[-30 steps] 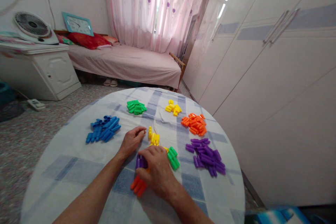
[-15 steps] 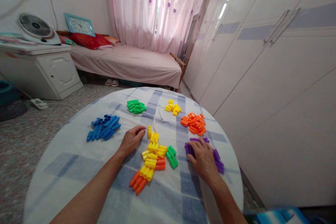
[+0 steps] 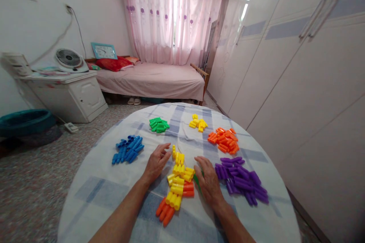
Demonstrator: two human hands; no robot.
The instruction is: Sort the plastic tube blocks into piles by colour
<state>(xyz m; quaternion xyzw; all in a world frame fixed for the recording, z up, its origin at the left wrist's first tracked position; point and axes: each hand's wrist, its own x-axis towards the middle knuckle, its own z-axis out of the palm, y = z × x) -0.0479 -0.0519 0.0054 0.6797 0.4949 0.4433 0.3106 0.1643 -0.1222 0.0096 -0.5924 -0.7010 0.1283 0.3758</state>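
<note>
Small plastic tube-shaped pieces are joined into a figure of yellow pieces (image 3: 178,169) and orange pieces (image 3: 167,211) in the table's middle. My left hand (image 3: 157,163) rests at its upper left, fingers stretched toward the small yellow piece on top and nothing visible in them. On the other side, my right hand (image 3: 208,182) lies over the green pieces (image 3: 197,182), mostly hiding them; its fingers are bent and apart, with no piece showing in them. A heap of purple pieces (image 3: 242,180) lies just right of that hand.
Blue pieces (image 3: 128,149), green pieces (image 3: 159,125), yellow pieces (image 3: 199,123) and orange pieces (image 3: 224,140) lie in heaps around the far side of the round, cloth-covered table (image 3: 94,216). Beyond stand a bed (image 3: 154,79) and a cabinet with a fan (image 3: 70,60); a wardrobe (image 3: 308,95) lines the right.
My right hand has moved left from the purple heap to the green pieces beside the figure. The left hand stays by the figure's top, its fingers looser. The camera view has shifted.
</note>
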